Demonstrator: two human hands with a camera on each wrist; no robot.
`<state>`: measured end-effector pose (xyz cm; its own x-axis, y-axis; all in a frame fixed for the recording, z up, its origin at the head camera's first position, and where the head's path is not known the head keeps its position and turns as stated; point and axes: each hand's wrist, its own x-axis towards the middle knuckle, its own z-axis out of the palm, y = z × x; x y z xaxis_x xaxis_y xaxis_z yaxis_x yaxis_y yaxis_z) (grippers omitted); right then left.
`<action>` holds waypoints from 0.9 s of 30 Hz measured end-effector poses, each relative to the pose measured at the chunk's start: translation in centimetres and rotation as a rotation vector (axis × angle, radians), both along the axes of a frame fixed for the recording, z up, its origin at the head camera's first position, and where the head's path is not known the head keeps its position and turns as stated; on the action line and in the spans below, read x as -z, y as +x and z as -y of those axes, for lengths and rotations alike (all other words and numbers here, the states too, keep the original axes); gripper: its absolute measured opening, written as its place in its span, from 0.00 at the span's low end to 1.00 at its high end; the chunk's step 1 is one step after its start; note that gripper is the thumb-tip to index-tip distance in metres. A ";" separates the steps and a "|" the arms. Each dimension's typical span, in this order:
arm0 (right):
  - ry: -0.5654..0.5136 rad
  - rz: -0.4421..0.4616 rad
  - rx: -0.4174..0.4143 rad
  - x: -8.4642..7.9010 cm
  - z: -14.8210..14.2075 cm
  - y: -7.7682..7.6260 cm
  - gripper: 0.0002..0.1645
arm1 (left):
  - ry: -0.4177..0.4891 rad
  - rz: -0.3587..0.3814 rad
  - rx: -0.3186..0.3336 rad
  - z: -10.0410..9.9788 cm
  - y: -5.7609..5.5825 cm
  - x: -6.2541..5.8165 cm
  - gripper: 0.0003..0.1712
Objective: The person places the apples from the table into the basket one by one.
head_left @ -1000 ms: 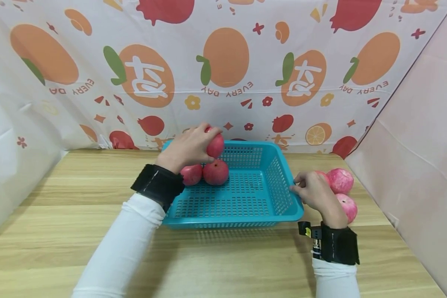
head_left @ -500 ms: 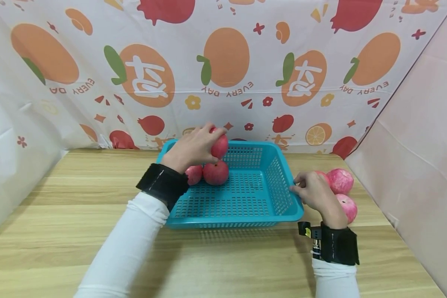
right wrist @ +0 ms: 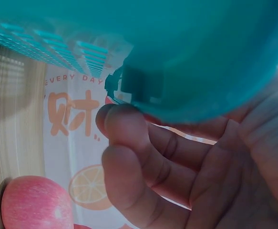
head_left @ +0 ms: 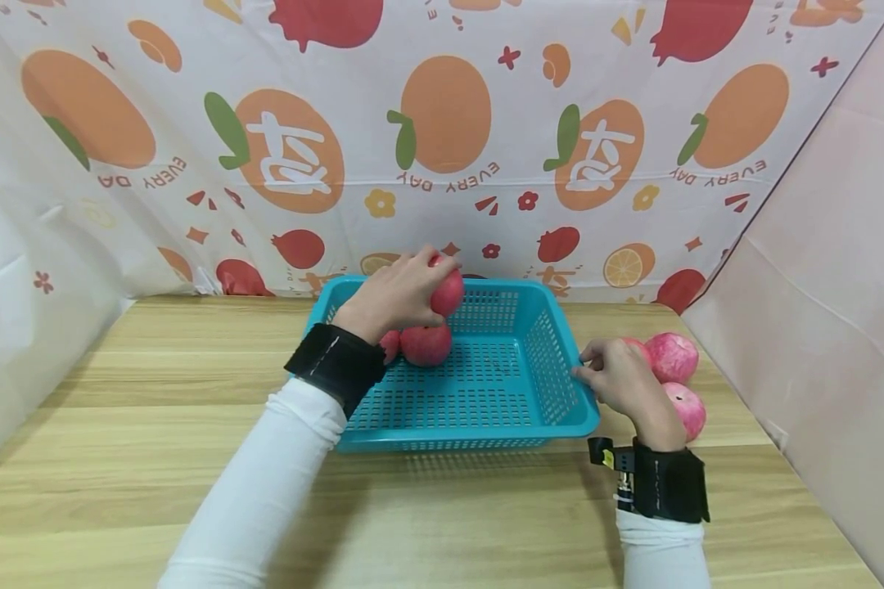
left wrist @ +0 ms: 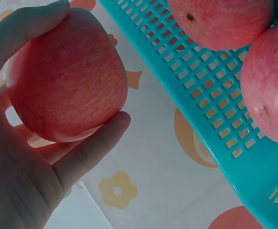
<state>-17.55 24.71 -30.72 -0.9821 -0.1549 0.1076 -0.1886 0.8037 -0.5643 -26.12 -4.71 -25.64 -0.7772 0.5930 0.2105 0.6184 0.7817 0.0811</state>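
In the head view my left hand [head_left: 392, 299] holds a red apple [head_left: 448, 293] over the back part of a turquoise plastic basket [head_left: 479, 433]. The left wrist view shows thumb and fingers curled round that apple [left wrist: 69, 78], which is apart from the basket wall [left wrist: 177, 90]. Two more apples lie inside on the left: one red apple [head_left: 427, 346] in plain sight, the other [head_left: 390, 345] partly hidden by my left wrist. My right hand [head_left: 622, 383] grips the basket's right rim, its curled fingers [right wrist: 124, 129] up against the underside of the rim in the right wrist view.
Several pinkish apples stand on the wooden table [head_left: 155, 425] just right of my right hand: one apple [head_left: 673, 357] at the back, one apple [head_left: 683, 411] nearer, and another mostly behind the hand. A fruit-printed curtain [head_left: 516, 204] hangs close behind the basket.
My left hand has moved a little to the right with its apple, and my wrist now covers more of the left apple in the basket. The right hand and basket have stayed put.
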 end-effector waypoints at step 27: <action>-0.008 0.009 0.005 0.0 -0.1 0.0 0.09 | -0.013 -0.010 0.042 -2.0 -0.6 1.3 0.44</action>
